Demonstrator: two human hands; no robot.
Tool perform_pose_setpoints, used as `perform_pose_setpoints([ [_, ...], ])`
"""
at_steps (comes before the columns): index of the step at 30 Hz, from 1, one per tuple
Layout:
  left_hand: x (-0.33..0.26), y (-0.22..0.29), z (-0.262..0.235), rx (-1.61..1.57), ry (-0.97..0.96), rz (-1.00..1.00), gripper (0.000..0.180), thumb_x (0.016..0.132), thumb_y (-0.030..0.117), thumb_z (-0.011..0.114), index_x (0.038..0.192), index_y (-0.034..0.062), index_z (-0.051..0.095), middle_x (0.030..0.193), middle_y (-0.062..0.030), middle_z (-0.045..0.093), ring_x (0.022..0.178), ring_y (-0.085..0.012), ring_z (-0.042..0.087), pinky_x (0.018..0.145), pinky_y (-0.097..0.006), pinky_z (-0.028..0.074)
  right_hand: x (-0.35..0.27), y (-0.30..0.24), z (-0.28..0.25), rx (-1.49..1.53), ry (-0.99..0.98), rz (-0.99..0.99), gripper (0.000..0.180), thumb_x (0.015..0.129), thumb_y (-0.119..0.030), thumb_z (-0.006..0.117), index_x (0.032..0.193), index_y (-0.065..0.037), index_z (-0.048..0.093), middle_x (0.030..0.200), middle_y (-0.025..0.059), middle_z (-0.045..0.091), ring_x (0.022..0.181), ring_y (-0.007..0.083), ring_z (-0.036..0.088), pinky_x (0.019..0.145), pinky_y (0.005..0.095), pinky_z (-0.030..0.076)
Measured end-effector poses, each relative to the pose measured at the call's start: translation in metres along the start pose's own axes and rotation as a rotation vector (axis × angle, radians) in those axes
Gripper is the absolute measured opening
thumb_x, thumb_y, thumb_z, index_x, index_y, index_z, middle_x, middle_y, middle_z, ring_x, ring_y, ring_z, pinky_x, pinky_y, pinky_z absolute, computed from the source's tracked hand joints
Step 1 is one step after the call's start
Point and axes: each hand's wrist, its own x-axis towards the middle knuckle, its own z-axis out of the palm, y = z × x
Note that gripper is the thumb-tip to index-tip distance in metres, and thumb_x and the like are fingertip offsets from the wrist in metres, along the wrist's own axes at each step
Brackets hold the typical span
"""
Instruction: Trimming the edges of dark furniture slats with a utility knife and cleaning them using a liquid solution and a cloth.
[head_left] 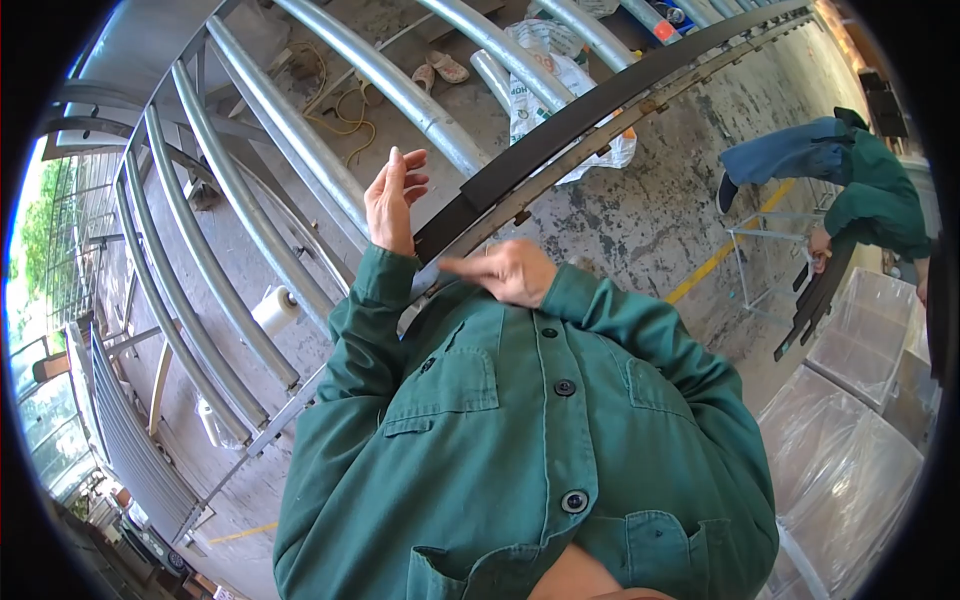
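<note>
Slippage is the main worry: the long black rubber strip (pixel 600 95) lies along the metal rail (pixel 640 110) of the frame, and at its near end only your right hand (pixel 505 270) is on it, fingers curled down over the spot where strip and rail meet just in front of your chest. Whether those fingers truly pinch the strip or merely press on it I cannot tell. Your left hand (pixel 395 200) is raised beside the strip's near end, palm open, fingers loosely spread, gripping nothing. If the right hand eases off, the near end could, in my judgement, spring or slide off the rail, since nothing else visibly pins it there.

Fingers could also get caught between strip and rail edge if you press hard while the strip shifts.

The strip's long axis runs from your chest up and away to the upper right of the view, following the rail; its far end reaches toward the top right rim, bending with the lens. It lies flat, broad face up, beside the curved galvanised pipes (pixel 400 85).

Another person in green (pixel 870 190) bends over well apart, at right.
</note>
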Motion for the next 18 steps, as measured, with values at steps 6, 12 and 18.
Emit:
perform_pose_setpoints([
  [6,-0.019,0.024,0.031,0.926,-0.448,0.787,0.04,0.07,0.02,0.072,0.107,0.0091,0.063,0.105,-0.0108,0.056,0.089,-0.0255,0.054,0.079,-0.032,0.045,-0.039,0.012,-0.074,0.676,0.236,0.436,0.04,0.083,-0.003,0.056,0.122,-0.006,0.05,0.074,0.0038,0.06,0.058,0.0066,0.053,0.054,0.02,0.045],
  [12,-0.013,0.016,0.068,1.161,-0.489,0.861,0.029,0.073,0.015,0.066,0.102,0.0158,0.064,0.104,-0.0092,0.054,0.086,-0.0259,0.053,0.074,-0.035,0.046,-0.136,0.066,-0.132,0.816,0.727,0.567,0.011,0.086,-0.015,0.056,0.085,-0.005,0.052,0.068,0.0025,0.056,0.05,0.0077,0.049,0.046,0.0199,0.039],
  [18,0.006,0.006,0.13,1.283,-0.525,0.931,0.04,0.073,0.004,0.058,0.11,0.0195,0.061,0.121,-0.0109,0.049,0.098,-0.0288,0.052,0.083,-0.035,0.045,-0.23,0.114,-0.163,0.834,1.076,0.732,0.021,0.085,-0.026,0.059,0.075,-0.009,0.052,0.058,-0.0033,0.045,0.043,0.0061,0.04,0.038,0.0212,0.028],
])
